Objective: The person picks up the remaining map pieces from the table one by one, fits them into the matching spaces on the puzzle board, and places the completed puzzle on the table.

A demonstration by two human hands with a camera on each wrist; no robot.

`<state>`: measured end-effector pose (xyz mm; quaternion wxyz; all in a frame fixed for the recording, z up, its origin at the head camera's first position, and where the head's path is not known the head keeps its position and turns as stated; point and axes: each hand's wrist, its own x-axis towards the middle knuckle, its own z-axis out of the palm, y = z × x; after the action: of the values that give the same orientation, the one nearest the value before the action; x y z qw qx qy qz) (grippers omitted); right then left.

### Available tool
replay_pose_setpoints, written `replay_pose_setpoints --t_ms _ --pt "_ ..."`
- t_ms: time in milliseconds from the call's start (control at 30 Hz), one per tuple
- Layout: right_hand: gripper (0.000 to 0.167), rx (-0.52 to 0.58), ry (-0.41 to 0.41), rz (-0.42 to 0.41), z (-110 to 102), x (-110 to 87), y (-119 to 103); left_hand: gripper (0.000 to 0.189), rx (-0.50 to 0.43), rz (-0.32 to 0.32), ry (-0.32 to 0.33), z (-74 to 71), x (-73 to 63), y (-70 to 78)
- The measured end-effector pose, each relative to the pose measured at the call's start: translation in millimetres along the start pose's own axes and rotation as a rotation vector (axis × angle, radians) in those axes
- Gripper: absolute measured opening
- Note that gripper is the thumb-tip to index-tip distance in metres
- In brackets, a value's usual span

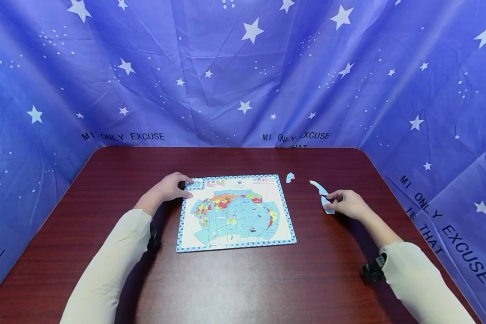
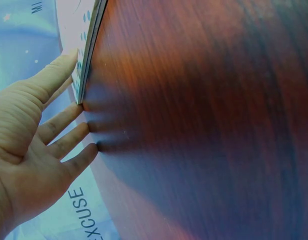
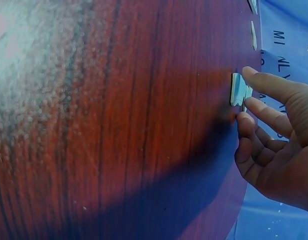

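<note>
A world map jigsaw puzzle board point(image 1: 235, 216) with a blue dotted border lies flat on the table, most of its map filled in. At its far left corner rests my left hand point(image 1: 171, 186). In the left wrist view that hand's thumb lies over the board's edge point(image 2: 84, 65), with the other fingers extended and spread beside it. To the right of the board, my right hand point(image 1: 349, 204) pinches a light-blue puzzle piece point(image 1: 324, 202) between thumb and index finger. The right wrist view shows light-blue pieces point(image 3: 238, 90) at its fingertips, partly hidden; the other fingers curl inward.
A small loose puzzle piece point(image 1: 290, 177) lies between the board and the right hand. Another slender piece point(image 1: 316, 185) lies just beyond the right fingertips. A dark red wooden table point(image 1: 235, 288) carries everything, with a blue star-patterned curtain point(image 1: 210, 90) around its far side.
</note>
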<state>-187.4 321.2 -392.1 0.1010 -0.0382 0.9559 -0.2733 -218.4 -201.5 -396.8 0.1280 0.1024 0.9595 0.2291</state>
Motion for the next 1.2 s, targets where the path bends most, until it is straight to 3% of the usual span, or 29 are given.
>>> replay_pose_setpoints --t_ms 467,900,1200 --pt "0.041 -0.028 -0.009 0.035 1.2 -0.1 -5.1 0.049 -0.002 0.002 -0.002 -0.8 -1.5 1.3" --pt "0.031 0.118 -0.042 0.058 0.4 4.7 -9.4 0.050 -0.002 0.007 0.004 -0.4 -0.6 -0.2" --pt "0.025 0.101 -0.042 0.071 -2.5 6.9 -8.3 0.049 0.001 0.016 0.011 -0.6 -1.3 0.3"
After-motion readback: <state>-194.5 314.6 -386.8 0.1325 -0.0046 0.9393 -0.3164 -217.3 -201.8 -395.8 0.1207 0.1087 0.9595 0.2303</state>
